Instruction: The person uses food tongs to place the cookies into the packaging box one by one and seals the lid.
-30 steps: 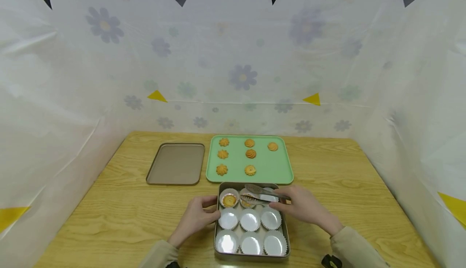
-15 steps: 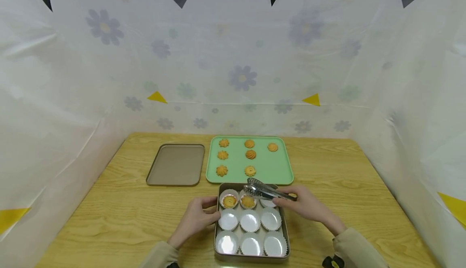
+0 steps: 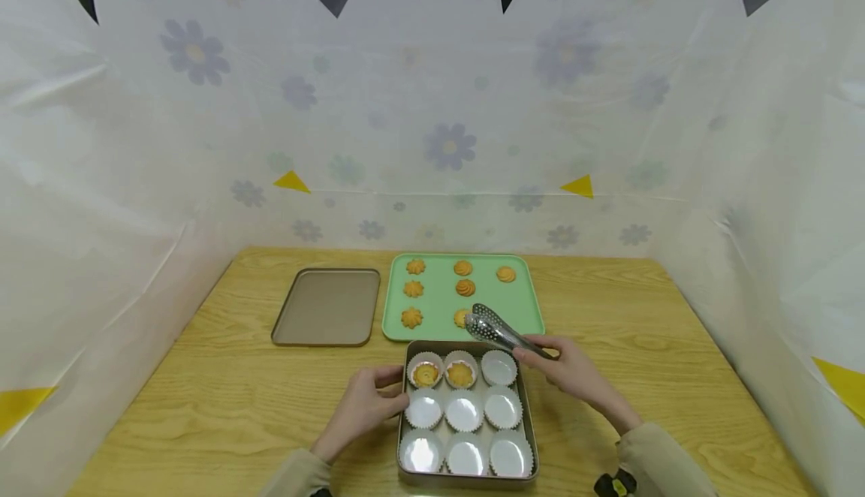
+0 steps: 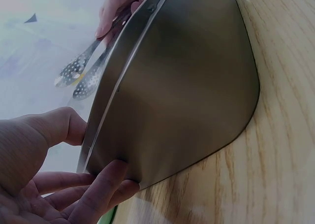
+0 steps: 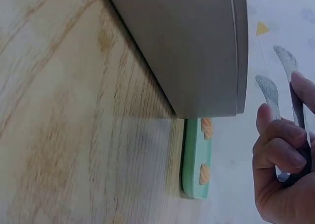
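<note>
My left hand (image 3: 368, 401) holds the left wall of the square metal baking tin (image 3: 466, 480), its thumb at the rim and its fingers against the outside. White paper cups line the tin in rows; one cookie (image 3: 426, 374) sits in the back left cup, another cookie (image 3: 460, 375) in the back middle cup. In my right hand (image 3: 564, 365) are perforated metal tongs (image 3: 500, 332), their tips spread over the front edge of the green tray (image 3: 503, 305). The tong tips partly cover a round cookie (image 3: 462, 318) on that tray.
Several more piped cookies (image 3: 414, 288) lie in columns on the green tray behind the tin. To its left is a flat brown tray (image 3: 327, 305). All stand on a wooden table (image 3: 270, 399), with a flowered white curtain (image 3: 378, 106) around it.
The right hand has lifted the tongs off the back middle cup and moved them up toward the green tray, uncovering the cookie in that cup. The left hand has stayed on the tin.
</note>
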{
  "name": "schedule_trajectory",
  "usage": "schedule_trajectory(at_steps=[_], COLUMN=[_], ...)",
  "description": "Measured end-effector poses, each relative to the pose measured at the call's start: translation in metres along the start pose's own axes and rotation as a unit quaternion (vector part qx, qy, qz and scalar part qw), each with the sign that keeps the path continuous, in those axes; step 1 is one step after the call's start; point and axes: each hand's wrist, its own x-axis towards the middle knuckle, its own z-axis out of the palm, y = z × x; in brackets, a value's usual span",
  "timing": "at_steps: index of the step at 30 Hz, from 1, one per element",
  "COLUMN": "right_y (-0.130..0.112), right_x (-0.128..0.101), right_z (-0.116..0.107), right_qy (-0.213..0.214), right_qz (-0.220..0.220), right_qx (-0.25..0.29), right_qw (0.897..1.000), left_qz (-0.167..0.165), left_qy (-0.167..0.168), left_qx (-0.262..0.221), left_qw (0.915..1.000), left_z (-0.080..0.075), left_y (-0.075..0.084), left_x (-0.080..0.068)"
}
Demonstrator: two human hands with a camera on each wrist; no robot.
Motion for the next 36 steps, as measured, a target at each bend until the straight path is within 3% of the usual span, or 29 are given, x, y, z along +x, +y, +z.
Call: schedule_trajectory(at_steps=[10,18,27,36], right_y=[0.006,0.011,0.013,0.019], right_x=[0.013,0.031,0.05,0.066], right_z=[-0.01,-0.022,-0.034,-0.039], right_qy=[0.101,0.14,0.143,0.125], right_qz=[0.001,-0.018,-0.002,0.038], right_qx=[-0.058,-0.141,-0.193,-0.206], right_qw=[0.993,0.98,0.971,0.97], left_qz=[-0.006,-0.007,-0.007,-0.004], left_qy=[0.0,-0.002,-0.004,-0.004], left_qx=[-0.004,-0.008,-0.005,-0.006], left_qw=[1.0,0.9999,1.0,1.0], left_z=[0.0,0.0,-0.001,-0.001], left_y=[0.002,0.002,0.001,0.002], left_x=[-0.002,-0.002,-0.001,-0.001])
